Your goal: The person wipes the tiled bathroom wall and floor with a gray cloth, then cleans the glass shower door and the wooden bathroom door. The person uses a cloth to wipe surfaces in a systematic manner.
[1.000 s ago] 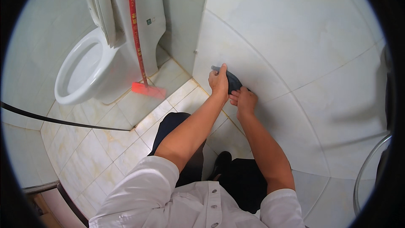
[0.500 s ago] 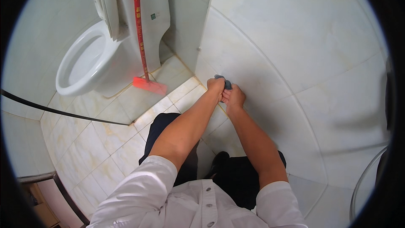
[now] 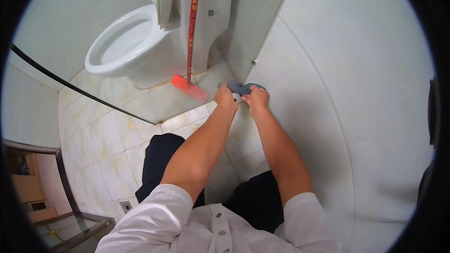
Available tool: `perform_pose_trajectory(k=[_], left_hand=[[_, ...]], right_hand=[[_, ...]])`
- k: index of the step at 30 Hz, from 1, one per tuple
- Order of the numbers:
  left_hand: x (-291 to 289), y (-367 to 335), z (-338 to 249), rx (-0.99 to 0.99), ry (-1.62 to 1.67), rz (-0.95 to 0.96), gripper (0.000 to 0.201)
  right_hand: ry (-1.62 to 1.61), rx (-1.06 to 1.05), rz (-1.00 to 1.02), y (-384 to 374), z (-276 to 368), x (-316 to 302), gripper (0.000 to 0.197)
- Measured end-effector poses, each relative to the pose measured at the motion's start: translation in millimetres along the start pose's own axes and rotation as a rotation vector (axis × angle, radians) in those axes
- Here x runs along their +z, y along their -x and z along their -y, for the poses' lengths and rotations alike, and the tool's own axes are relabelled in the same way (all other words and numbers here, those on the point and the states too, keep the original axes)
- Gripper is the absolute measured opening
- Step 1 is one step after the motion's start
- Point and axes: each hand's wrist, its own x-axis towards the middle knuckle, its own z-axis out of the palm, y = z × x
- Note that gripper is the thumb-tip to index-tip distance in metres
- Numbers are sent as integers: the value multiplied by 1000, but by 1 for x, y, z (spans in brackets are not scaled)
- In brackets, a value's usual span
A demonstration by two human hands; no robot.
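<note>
A grey cloth (image 3: pixel 238 88) stretches between my two hands, low in front of me near the corner where the glass panel meets the white wall. My left hand (image 3: pixel 226 97) is closed on the cloth's left end, which looks smeared by motion. Closed on the other end is my right hand (image 3: pixel 256 98), with its thumb on top and the fingers curled underneath. Both forearms reach forward from white short sleeves, over my bent dark-trousered knees.
Behind the glass panel stand a white toilet (image 3: pixel 117 42) and a red-handled broom (image 3: pixel 189 77) with an orange-red head. White tiled wall (image 3: pixel 356 98) rises on the right. A floor drain (image 3: pixel 125 206) and a cabinet (image 3: pixel 26 185) are at lower left.
My hands have moved apart, and the cloth, bunched between them before, is now drawn out lengthwise. The view has shifted, so the toilet and broom sit farther right.
</note>
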Motion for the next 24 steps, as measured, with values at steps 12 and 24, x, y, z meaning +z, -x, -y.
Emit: perform_pose_trajectory(k=[12,24], left_hand=[[-81,-70,-26,-32,48,59,32],[-28,17,-89,12,52,258,30]], right_hand=[[-19,350,278,-66,-68,41,26],[-155,-67,115,-16,43,68,12]])
